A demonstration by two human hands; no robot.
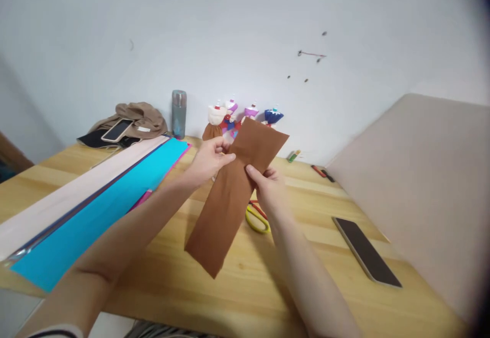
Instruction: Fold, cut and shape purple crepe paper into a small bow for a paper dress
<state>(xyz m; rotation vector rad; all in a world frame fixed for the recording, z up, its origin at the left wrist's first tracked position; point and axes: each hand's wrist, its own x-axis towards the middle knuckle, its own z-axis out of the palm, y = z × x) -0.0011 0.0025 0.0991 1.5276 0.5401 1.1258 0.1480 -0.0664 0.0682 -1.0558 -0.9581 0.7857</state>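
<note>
A long brown strip of paper or fabric [225, 205] is held tilted above the table, its upper end leaning to the right. My left hand [210, 160] pinches its left edge near the middle, thumb on the front face. On the opposite edge, my right hand [270, 187] grips it the same way, its other fingers behind the strip. Faint creases run between the two thumbs. Partly hidden by the strip and my right hand, scissors with yellow and red handles [257, 224] lie on the table.
Long pink sheets [88, 187] and blue sheets [111, 205] lie at left. Behind them are a brown cloth [143, 116], a phone [118, 130] and a bottle [178, 113]. Small dolls [250, 111] stand by the wall. A dark tablet or phone [365, 250] lies at right on the wooden table [306, 205].
</note>
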